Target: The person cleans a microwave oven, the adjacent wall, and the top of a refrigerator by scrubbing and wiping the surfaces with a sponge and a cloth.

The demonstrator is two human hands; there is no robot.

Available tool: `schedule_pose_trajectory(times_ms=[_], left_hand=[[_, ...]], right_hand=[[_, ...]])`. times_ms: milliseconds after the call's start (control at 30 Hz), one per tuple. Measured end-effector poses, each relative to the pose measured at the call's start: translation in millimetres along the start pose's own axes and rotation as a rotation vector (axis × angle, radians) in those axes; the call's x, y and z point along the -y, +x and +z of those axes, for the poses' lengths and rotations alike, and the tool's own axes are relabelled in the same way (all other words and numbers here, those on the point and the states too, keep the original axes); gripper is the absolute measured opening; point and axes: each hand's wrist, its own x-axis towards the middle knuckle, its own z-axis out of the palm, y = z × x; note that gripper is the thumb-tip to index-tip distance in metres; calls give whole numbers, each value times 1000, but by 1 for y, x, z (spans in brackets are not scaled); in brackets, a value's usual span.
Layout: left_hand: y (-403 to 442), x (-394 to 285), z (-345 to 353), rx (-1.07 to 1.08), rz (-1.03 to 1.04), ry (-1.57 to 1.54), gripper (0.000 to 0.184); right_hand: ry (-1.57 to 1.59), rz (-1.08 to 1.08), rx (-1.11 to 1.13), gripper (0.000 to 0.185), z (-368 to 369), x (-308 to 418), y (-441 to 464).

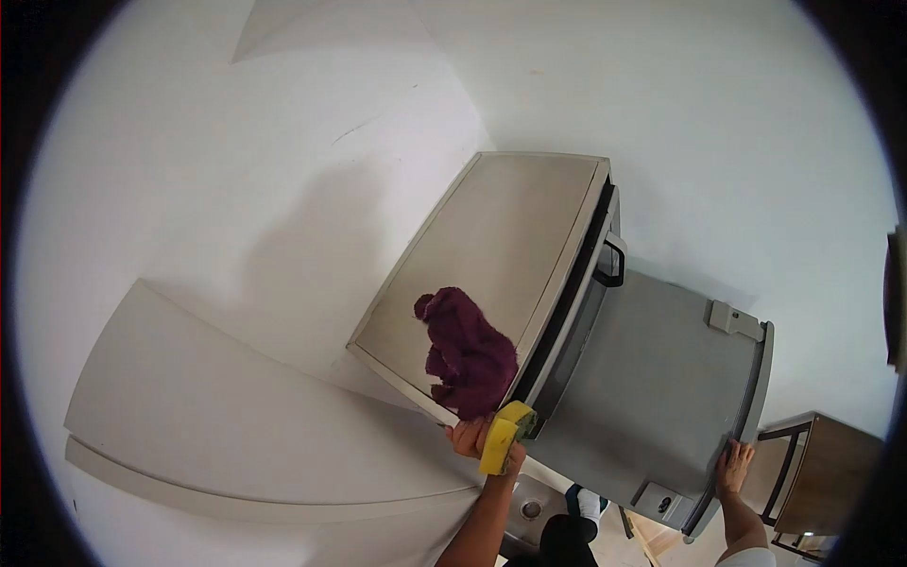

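My left hand (482, 442) is closed around a yellow sponge with a green scouring side (503, 440), at the near corner of a beige box-like cabinet (510, 217). A crumpled maroon cloth (470, 354) lies on the cabinet's top, right beside my left fingers; whether they touch it I cannot tell. My right hand (734, 468) grips the outer edge of a wide grey panel (652, 378) that looks like a door. The panel extends to the right from beside the cabinet's dark-edged front. A black handle (613, 263) sticks out from that front.
White walls meet behind the cabinet. To the left stands a large pale appliance (255, 416) with a curved edge. Below are a metal sink with a drain (530, 509), my foot (590, 503) and a light wooden frame (654, 537). A brown-topped table or stool (831, 472) stands at right.
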Motion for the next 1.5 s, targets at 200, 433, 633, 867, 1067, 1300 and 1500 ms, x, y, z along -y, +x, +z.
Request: schedule_pose_trajectory(times_ms=[200,433,633,867,1067,1300,1500], left_hand=[[-59,26,0,188,-122,-4,42],[7,-4,6,-50,36,-76,49],[5,-4,8,-108,1,-94,51],[9,-16,-7,122,-29,-130,40],[21,-22,-14,216,-111,-171,37],[56,-40,-40,372,-327,-126,29],[101,-43,-40,357,-317,-191,28]], right_hand=[[-32,-4,-20,35,9,-9,-4],[14,20,-44,35,9,-2,1],[2,28,-44,33,8,0,3],[-126,291,-18,25,23,31,45],[1228,-350,-114,17,-136,362,123],[284,-914,-10,35,-161,526,144],[1205,-494,977,31,-194,551,196]])
